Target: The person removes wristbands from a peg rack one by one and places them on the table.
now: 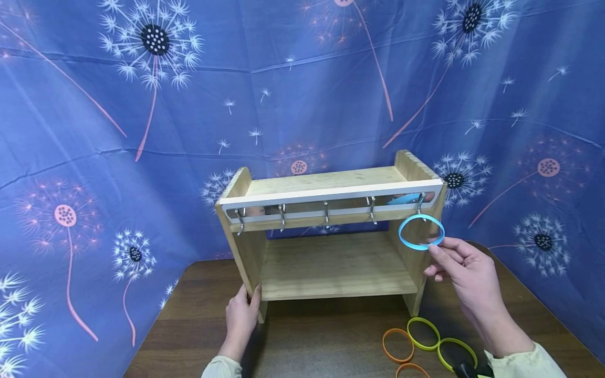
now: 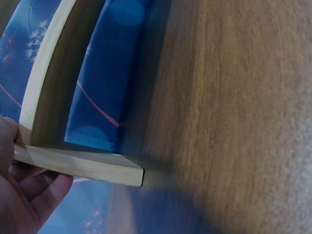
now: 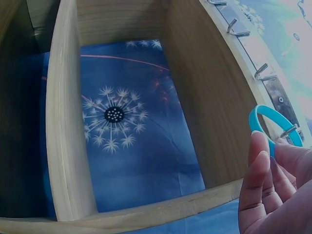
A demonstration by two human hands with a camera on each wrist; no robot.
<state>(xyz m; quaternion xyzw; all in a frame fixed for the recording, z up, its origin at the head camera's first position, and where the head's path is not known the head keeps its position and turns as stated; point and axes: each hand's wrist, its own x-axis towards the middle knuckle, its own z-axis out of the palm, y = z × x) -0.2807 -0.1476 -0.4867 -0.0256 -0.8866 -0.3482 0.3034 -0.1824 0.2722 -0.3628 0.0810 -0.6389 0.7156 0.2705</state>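
Note:
A small wooden shelf rack (image 1: 331,265) stands on the table, with several metal hooks along its front rail (image 1: 302,223). My left hand (image 1: 240,318) grips the lower left side panel (image 2: 83,163), thumb on one face and fingers on the other. My right hand (image 1: 475,278) pinches a thin blue ring (image 1: 410,245) between thumb and fingertips, at the rightmost hook (image 1: 420,201). In the right wrist view, the hook's tip (image 3: 289,131) shows through the blue ring (image 3: 253,122); whether the ring touches the hook, I cannot tell.
On the brown table (image 1: 312,341), yellow rings (image 1: 410,332) and orange rings (image 1: 385,346) lie at the front right. A black object (image 1: 464,370) is partly hidden near my right sleeve. Blue dandelion-print cloth (image 1: 302,79) hangs behind and beside the table.

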